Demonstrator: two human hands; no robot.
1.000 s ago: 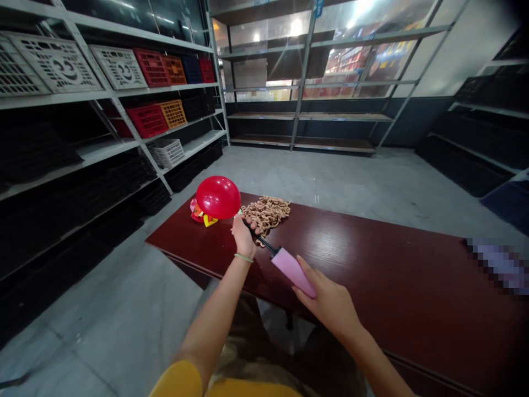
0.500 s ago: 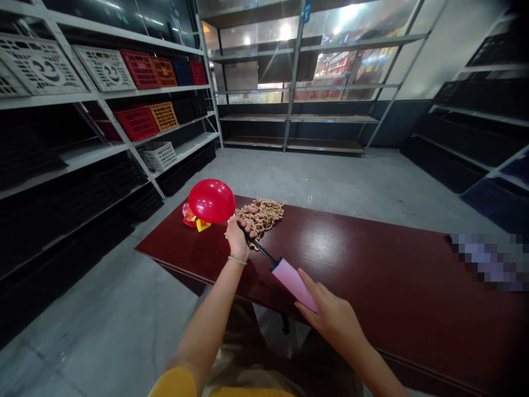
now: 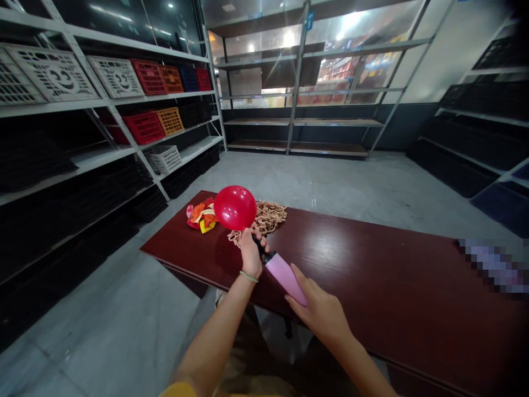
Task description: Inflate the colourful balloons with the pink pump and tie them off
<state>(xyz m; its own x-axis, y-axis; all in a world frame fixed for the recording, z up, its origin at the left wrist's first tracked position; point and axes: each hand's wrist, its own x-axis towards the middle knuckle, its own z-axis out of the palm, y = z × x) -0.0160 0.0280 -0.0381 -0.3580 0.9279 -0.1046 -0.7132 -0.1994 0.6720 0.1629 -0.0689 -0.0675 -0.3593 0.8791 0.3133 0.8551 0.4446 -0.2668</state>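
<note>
A red balloon, partly blown up, sits on the nozzle end of a hand pump with a pink barrel and black fittings. My left hand is closed round the pump's black end, just below the balloon; its fingers hide the balloon's neck. My right hand grips the pink barrel from its near end. Behind the balloon lies a pile of tan rope. Several flat balloons in red, orange, pink and yellow lie to its left.
The dark red table runs across in front of me. A blurred purple item lies at its right end. Shelves with crates stand at left, a metal rack behind, darker shelving at right.
The pink barrel has slid toward my left hand, covering the black rod that showed between them. My left hand and the balloon appear further right, and the view has shifted slightly.
</note>
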